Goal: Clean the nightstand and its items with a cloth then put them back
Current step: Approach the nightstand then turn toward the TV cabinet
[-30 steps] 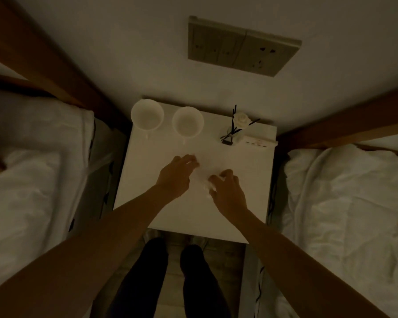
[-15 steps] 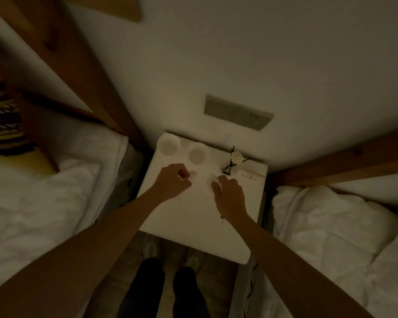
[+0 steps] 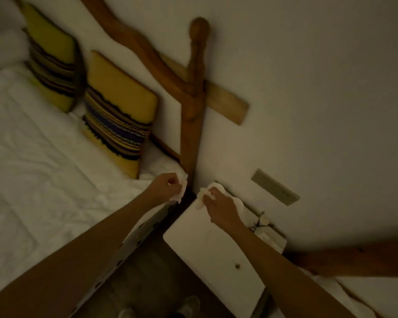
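Observation:
The white nightstand (image 3: 207, 246) stands between two beds, seen at a slant. My right hand (image 3: 220, 208) is over its far left corner, closed on a crumpled white cloth (image 3: 200, 196). My left hand (image 3: 164, 187) hovers just left of the nightstand, above the edge of the bed, and pinches another bit of white cloth (image 3: 181, 194). A dark gap separates the two white bits. The rims of two white cups (image 3: 219, 186) show behind my right hand. A small flower diffuser (image 3: 262, 220) and a white box (image 3: 272, 238) sit at the nightstand's back right.
The left bed has a white duvet (image 3: 37, 180) and two yellow striped cushions (image 3: 117, 115). A wooden headboard post (image 3: 191, 111) rises beside the nightstand. A socket plate (image 3: 275, 187) is on the wall. A second bed (image 3: 365, 292) lies right. My shoes (image 3: 189, 304) are on the floor below.
The view has swung left and upward. Both hands moved from the nightstand's middle to its far left corner and drew apart, the left one now off the top, beside the bed.

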A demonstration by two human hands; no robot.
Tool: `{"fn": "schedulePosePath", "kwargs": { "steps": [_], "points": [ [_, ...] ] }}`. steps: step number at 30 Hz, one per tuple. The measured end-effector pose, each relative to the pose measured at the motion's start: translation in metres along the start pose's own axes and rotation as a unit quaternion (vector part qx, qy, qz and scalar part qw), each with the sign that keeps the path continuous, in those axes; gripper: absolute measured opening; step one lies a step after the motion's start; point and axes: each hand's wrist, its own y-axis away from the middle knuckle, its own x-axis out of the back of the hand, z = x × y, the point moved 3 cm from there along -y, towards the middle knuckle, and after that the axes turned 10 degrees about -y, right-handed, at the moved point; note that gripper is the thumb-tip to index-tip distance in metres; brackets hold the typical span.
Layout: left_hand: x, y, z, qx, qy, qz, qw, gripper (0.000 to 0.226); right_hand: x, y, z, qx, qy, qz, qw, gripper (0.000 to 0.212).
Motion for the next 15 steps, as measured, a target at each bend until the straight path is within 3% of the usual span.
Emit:
{"fn": "schedulePosePath", "kwargs": {
  "steps": [5, 11, 15],
  "points": [
    [0.078, 0.058, -0.050, 0.073, 0.042, 0.084, 0.993, 0.028, -0.070, -0.005, -0.075, 0.074, 0.023, -0.105, 0.991, 0.024],
    [0.163, 0.175, -0.141, 0.138, 0.102, 0.178, 0.969, 0.030, -0.188, 0.031, -0.171, 0.170, 0.063, -0.171, 0.969, 0.018],
    [0.206, 0.276, -0.209, 0.219, 0.177, 0.254, 0.925, 0.020, -0.271, 0.091, -0.230, 0.259, 0.102, -0.248, 0.928, 0.025]
  ]
}}
